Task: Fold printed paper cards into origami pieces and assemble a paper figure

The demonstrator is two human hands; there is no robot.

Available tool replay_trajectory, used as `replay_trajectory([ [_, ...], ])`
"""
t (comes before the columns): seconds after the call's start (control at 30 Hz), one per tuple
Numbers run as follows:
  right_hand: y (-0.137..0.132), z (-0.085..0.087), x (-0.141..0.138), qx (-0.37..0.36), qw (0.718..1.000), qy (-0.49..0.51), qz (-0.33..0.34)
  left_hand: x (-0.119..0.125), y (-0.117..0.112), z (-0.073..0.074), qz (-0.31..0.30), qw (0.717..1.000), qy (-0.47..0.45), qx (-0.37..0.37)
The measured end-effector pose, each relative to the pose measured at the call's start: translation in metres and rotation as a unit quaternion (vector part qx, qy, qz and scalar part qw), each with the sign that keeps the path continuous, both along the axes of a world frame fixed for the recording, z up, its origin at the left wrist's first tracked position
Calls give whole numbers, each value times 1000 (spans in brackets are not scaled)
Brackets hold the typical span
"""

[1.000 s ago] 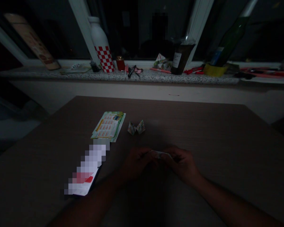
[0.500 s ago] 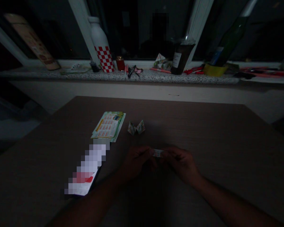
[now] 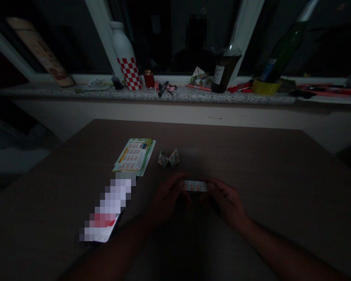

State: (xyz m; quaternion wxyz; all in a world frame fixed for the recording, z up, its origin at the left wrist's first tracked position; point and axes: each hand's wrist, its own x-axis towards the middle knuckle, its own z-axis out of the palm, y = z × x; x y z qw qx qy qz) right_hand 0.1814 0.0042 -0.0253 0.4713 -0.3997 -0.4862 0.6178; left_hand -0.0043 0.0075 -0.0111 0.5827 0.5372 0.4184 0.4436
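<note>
A small folded piece of printed paper (image 3: 195, 186) is held level between my two hands, just above the table. My left hand (image 3: 169, 195) pinches its left end between thumb and fingers. At its right end, my right hand (image 3: 224, 197) grips it the same way. The fingers under the paper are dim and partly hidden. Beyond my left hand a folded paper shape with two raised points (image 3: 169, 158) rests on the table. Left of that lies a stack of printed calendar cards (image 3: 134, 155).
A lit phone (image 3: 108, 210), its screen blurred out, lies left of my left forearm on the brown table (image 3: 245, 156). Along the granite windowsill (image 3: 175, 95) stand a checkered white bottle (image 3: 125, 58), a dark drink cup (image 3: 224, 74) and a green bottle (image 3: 286, 47).
My hands have moved slightly apart at the fingertips, and more of the paper's printed face shows between them. The things on the table and sill stay put.
</note>
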Motion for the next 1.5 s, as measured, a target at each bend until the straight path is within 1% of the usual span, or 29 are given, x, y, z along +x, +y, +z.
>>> replay_trajectory([
  [0.13,-1,3,-2,-5,1000,1,-12,1,0,1,21,1000,2,-11],
  [0.3,0,2,-2,-13,1000,12,-25,1,0,1,8,1000,6,-12],
  [0.37,0,1,-2,-13,999,9,-33,0,0,0,-3,1000,30,-2],
  [0.43,0,1,-2,-8,999,-1,-40,-1,0,-1,-12,997,73,9],
  [0.57,1,0,0,12,999,-15,-43,-1,1,1,-13,988,152,36],
  [0.73,0,1,-1,53,997,-45,-21,-1,1,4,-18,983,175,58],
  [0.87,0,3,-3,72,995,-66,-32,0,0,5,-35,979,186,75],
  [0.97,0,2,-3,79,994,-67,-32,0,-2,5,-45,970,215,101],
  [1.1,-2,1,-3,82,994,-70,-9,0,-2,5,-43,959,249,131],
  [1.27,-2,-1,-3,106,992,-67,-11,1,-1,9,-39,953,270,131],
  [1.37,-2,-2,-2,120,988,-93,-16,2,-2,11,-49,946,290,137],
  [1.43,-1,-3,-2,125,985,-119,-26,3,-4,12,-56,932,321,156],
  [1.5,-1,-3,-2,134,979,-145,-41,5,-8,12,-57,907,372,187],
])
